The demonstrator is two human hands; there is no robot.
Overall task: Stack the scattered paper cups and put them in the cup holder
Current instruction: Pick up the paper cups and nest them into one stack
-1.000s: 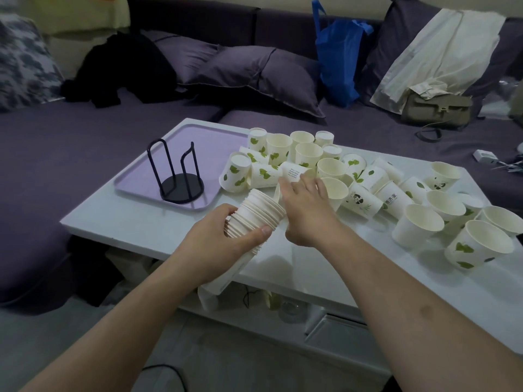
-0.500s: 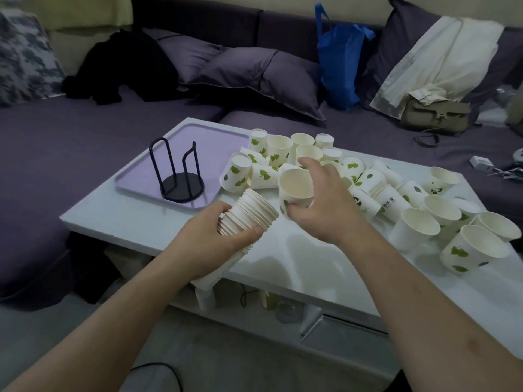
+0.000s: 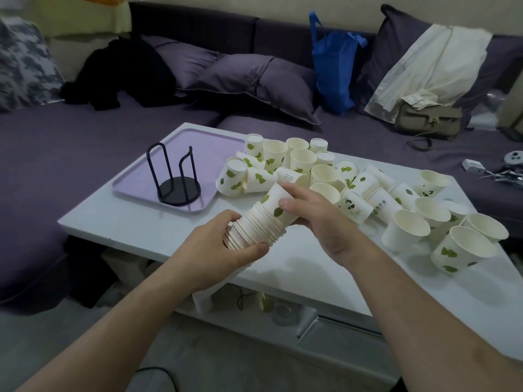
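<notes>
The left hand (image 3: 226, 244) grips the tilted stack of nested cups (image 3: 256, 229) while the right hand (image 3: 317, 219) holds a leaf-printed cup (image 3: 276, 203) entering its open end. Seating it squarely should prevent jamming. Beyond, loose paper cups (image 3: 325, 176) litter the table (image 3: 135, 222), and the black cup holder (image 3: 177, 181) stands bare on the lilac tray (image 3: 206, 142).

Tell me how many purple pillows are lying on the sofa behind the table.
3. One purple pillow lies at the left beside the black clothing, one in front of it at the middle, and one leans at the right, partly under a white garment. More may be hidden.
</notes>
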